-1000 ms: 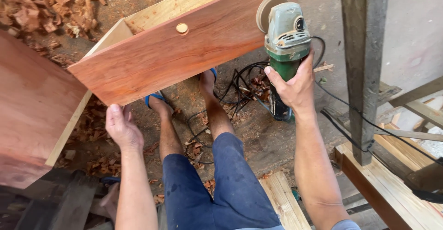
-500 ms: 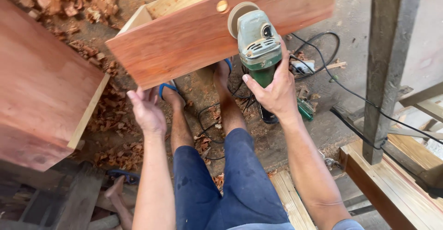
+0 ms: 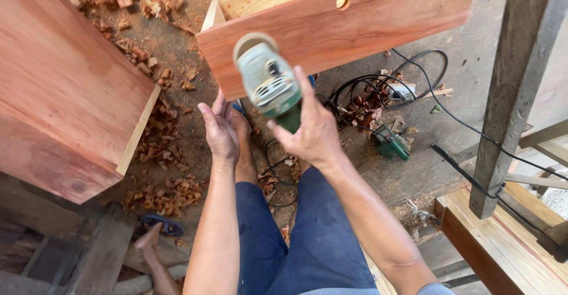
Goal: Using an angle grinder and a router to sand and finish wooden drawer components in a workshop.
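My right hand (image 3: pixel 310 132) grips the dark green body of an angle grinder (image 3: pixel 268 82), whose pale head and disc guard point up toward the reddish front panel of a wooden drawer (image 3: pixel 331 26). The drawer stands tilted on the ground ahead of my legs, with a round hole near its top edge. My left hand (image 3: pixel 219 130) hovers just left of the grinder with fingers spread, holding nothing. It is apart from the tool and below the drawer's lower corner.
A large reddish wooden box (image 3: pixel 65 88) fills the left. Wood shavings (image 3: pixel 163 194) cover the dirt floor. Black cables (image 3: pixel 378 85) and a second green tool (image 3: pixel 390 143) lie at centre right. A weathered post (image 3: pixel 512 88) and light planks (image 3: pixel 503 242) stand right.
My right hand has swung the grinder left and toward me, off the drawer's right part to below its front panel. My left hand has risen close beside the tool.
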